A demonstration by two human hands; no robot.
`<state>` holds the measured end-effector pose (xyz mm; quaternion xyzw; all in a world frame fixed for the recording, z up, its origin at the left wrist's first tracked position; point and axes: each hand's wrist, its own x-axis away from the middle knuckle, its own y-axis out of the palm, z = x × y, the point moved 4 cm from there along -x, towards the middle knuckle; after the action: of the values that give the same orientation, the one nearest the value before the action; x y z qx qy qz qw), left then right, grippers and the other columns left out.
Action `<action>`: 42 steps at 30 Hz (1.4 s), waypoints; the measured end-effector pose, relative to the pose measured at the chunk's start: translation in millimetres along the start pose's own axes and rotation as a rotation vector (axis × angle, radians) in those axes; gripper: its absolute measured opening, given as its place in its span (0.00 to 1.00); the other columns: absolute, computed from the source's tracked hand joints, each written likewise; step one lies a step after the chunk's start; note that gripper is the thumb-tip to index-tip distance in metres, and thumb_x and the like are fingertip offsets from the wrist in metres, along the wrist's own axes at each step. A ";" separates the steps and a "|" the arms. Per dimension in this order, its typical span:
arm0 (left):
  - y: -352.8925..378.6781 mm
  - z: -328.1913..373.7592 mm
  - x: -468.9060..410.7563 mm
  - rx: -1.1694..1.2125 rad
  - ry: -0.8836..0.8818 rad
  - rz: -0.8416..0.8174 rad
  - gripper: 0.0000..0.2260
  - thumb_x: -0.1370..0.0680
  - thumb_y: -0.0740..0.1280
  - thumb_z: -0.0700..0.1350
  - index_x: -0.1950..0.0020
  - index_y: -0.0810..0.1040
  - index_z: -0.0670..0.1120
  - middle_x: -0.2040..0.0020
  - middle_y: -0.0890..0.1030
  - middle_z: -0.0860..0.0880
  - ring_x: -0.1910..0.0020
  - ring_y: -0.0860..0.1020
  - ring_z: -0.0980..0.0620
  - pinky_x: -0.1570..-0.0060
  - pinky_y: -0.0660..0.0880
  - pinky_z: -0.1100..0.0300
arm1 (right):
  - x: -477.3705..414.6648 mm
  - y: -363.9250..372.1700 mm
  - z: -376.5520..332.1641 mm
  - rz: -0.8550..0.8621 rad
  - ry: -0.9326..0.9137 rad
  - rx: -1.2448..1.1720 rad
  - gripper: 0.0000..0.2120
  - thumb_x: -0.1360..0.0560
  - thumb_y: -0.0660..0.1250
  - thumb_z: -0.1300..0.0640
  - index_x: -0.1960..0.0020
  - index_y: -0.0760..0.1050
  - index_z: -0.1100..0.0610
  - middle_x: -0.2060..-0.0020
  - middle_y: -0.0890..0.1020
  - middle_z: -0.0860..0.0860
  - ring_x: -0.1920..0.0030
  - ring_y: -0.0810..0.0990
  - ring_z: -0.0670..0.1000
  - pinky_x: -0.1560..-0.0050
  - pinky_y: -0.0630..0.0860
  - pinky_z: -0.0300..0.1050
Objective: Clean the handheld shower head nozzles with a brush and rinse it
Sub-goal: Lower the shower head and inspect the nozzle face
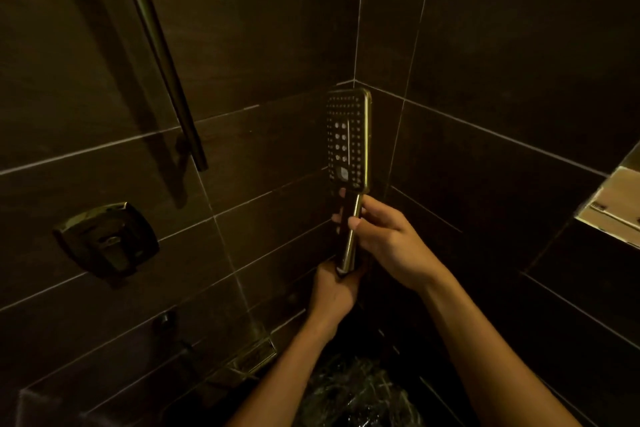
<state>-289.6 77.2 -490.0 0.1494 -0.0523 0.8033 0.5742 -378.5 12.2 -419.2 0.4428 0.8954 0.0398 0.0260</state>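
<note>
Near tiled corner | shower head (348,140) upright, nozzles facing left

Recessed tiled wall shelf (628,161), right edge of view: one tan rectangular cardboard box (620,196) lies on it. Dark floor (356,392) below: wet, glinting streaks.

Gold-rimmed shower head (349,140), dotted black face; dark brown tiles (263,28)
</note>
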 end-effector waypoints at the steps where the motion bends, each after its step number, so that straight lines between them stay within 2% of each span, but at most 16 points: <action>1: 1.0 0.2 0.6 0.002 -0.004 -0.006 0.08 0.21 0.69 0.43 0.58 0.74 0.50 0.65 0.81 0.51 0.65 0.77 0.56 0.63 0.73 0.62 | 0.0 -0.5 1.4 -0.003 -0.014 -0.021 0.20 0.19 0.64 0.64 0.31 0.76 0.46 0.33 0.78 0.52 0.32 0.78 0.55 0.27 0.70 0.61; 3: 2.3 1.7 1.8 0.015 0.002 -0.002 0.06 0.21 0.70 0.44 0.56 0.74 0.51 0.60 0.81 0.50 0.60 0.79 0.52 0.60 0.74 0.59 | -0.3 -0.9 4.5 -0.003 -0.045 -0.056 0.19 0.18 0.62 0.65 0.33 0.79 0.48 0.38 0.81 0.58 0.32 0.78 0.62 0.30 0.72 0.60; 7: 6.1 0.7 1.0 0.032 0.010 0.012 0.06 0.21 0.70 0.42 0.54 0.76 0.51 0.56 0.83 0.49 0.54 0.82 0.48 0.50 0.79 0.50 | -1.9 -0.1 6.9 0.033 -0.047 -0.156 0.20 0.17 0.59 0.67 0.29 0.75 0.53 0.41 0.83 0.60 0.35 0.81 0.61 0.32 0.74 0.59; 11: 6.8 3.8 2.6 0.020 0.033 -0.013 0.06 0.21 0.69 0.41 0.50 0.82 0.52 0.52 0.86 0.49 0.51 0.83 0.51 0.54 0.78 0.59 | -2.2 3.0 4.8 0.045 -0.044 -0.226 0.17 0.17 0.58 0.63 0.33 0.78 0.54 0.45 0.84 0.61 0.39 0.82 0.61 0.33 0.74 0.60; 13: 7.4 6.2 4.6 0.025 0.041 -0.059 0.07 0.20 0.68 0.42 0.50 0.80 0.55 0.51 0.85 0.51 0.51 0.81 0.54 0.50 0.78 0.59 | -1.0 6.0 2.4 0.066 -0.044 -0.215 0.15 0.16 0.58 0.61 0.35 0.79 0.53 0.47 0.85 0.58 0.42 0.83 0.58 0.33 0.75 0.59; 16: 6.1 5.0 4.8 0.071 -0.027 -0.064 0.09 0.21 0.70 0.43 0.55 0.73 0.56 0.56 0.81 0.51 0.54 0.80 0.52 0.48 0.77 0.53 | 2.6 9.4 -4.5 0.177 -0.035 0.007 0.12 0.16 0.60 0.54 0.39 0.81 0.45 0.45 0.84 0.48 0.44 0.83 0.43 0.41 0.76 0.47; 20: 2.0 -0.4 -2.8 0.063 -0.039 -0.003 0.02 0.24 0.73 0.45 0.54 0.82 0.51 0.57 0.86 0.46 0.55 0.85 0.44 0.52 0.80 0.49 | 6.4 11.9 -12.4 0.326 -0.161 0.425 0.12 0.25 0.71 0.39 0.46 0.82 0.44 0.48 0.84 0.47 0.47 0.83 0.45 0.45 0.82 0.51; 23: 1.4 -2.2 -3.7 0.066 -0.067 -0.006 0.07 0.23 0.72 0.43 0.58 0.77 0.52 0.62 0.84 0.49 0.59 0.83 0.47 0.47 0.80 0.45 | 8.6 11.9 -17.4 0.403 -0.202 0.517 0.12 0.29 0.76 0.40 0.48 0.79 0.39 0.53 0.84 0.42 0.50 0.83 0.40 0.49 0.83 0.43; 25: 0.6 -1.7 -3.0 0.083 -0.079 0.019 0.09 0.24 0.74 0.42 0.60 0.75 0.52 0.65 0.83 0.50 0.59 0.82 0.45 0.45 0.79 0.41 | 8.5 11.7 -17.9 0.398 -0.188 0.472 0.19 0.29 0.77 0.43 0.40 0.79 0.41 0.50 0.84 0.42 0.49 0.83 0.39 0.49 0.81 0.38; 27: -0.6 -3.4 -4.0 0.108 -0.103 0.056 0.12 0.28 0.76 0.46 0.57 0.73 0.51 0.58 0.83 0.45 0.53 0.83 0.42 0.44 0.78 0.39 | 7.3 14.7 -17.4 0.343 -0.168 0.398 0.16 0.25 0.75 0.49 0.39 0.77 0.45 0.49 0.84 0.42 0.48 0.83 0.35 0.49 0.81 0.36; 31: 0.9 -3.9 -6.5 0.109 -0.086 0.059 0.17 0.32 0.78 0.51 0.50 0.76 0.46 0.54 0.84 0.41 0.50 0.83 0.39 0.48 0.80 0.44 | 6.9 20.5 -18.9 0.247 -0.154 0.236 0.09 0.18 0.67 0.56 0.41 0.82 0.50 0.48 0.86 0.47 0.44 0.84 0.43 0.38 0.79 0.49; 34: 2.1 -4.9 -11.9 0.111 -0.052 0.034 0.29 0.41 0.79 0.56 0.43 0.81 0.46 0.52 0.87 0.42 0.51 0.85 0.41 0.51 0.81 0.46 | 7.1 22.6 -20.2 0.208 -0.114 0.160 0.08 0.18 0.65 0.57 0.45 0.83 0.53 0.56 0.82 0.46 0.51 0.81 0.47 0.45 0.75 0.49; 36: 0.1 -0.7 -10.2 0.061 -0.010 0.004 0.20 0.36 0.78 0.55 0.47 0.84 0.50 0.53 0.87 0.45 0.51 0.86 0.44 0.48 0.81 0.44 | 6.7 22.6 -20.4 0.187 -0.091 0.102 0.09 0.17 0.63 0.56 0.45 0.82 0.54 0.57 0.81 0.50 0.52 0.80 0.50 0.47 0.75 0.49; 38: -2.1 -1.2 -10.2 0.027 0.015 -0.041 0.05 0.27 0.75 0.51 0.53 0.85 0.54 0.57 0.87 0.48 0.57 0.85 0.48 0.55 0.81 0.48 | 6.6 22.9 -19.9 0.156 -0.046 -0.053 0.10 0.16 0.61 0.56 0.43 0.81 0.54 0.54 0.83 0.53 0.51 0.84 0.52 0.47 0.78 0.47; 40: -1.4 -1.1 -8.1 0.011 0.039 -0.060 0.03 0.23 0.72 0.49 0.52 0.85 0.54 0.61 0.86 0.52 0.64 0.82 0.54 0.64 0.77 0.58 | 6.6 24.1 -19.6 0.125 -0.022 -0.186 0.10 0.16 0.60 0.56 0.41 0.79 0.55 0.52 0.84 0.54 0.49 0.85 0.53 0.48 0.80 0.46; 42: -0.7 -1.7 -9.3 -0.005 0.040 -0.030 0.08 0.27 0.74 0.52 0.49 0.85 0.53 0.58 0.87 0.51 0.61 0.83 0.53 0.60 0.80 0.55 | 5.7 26.9 -20.0 0.119 -0.055 -0.157 0.10 0.16 0.61 0.55 0.41 0.78 0.55 0.51 0.84 0.54 0.48 0.84 0.53 0.46 0.81 0.47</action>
<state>-286.4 69.4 -494.4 0.1327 -0.0409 0.7973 0.5874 -362.3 32.1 -396.8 0.4929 0.8604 0.0993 0.0829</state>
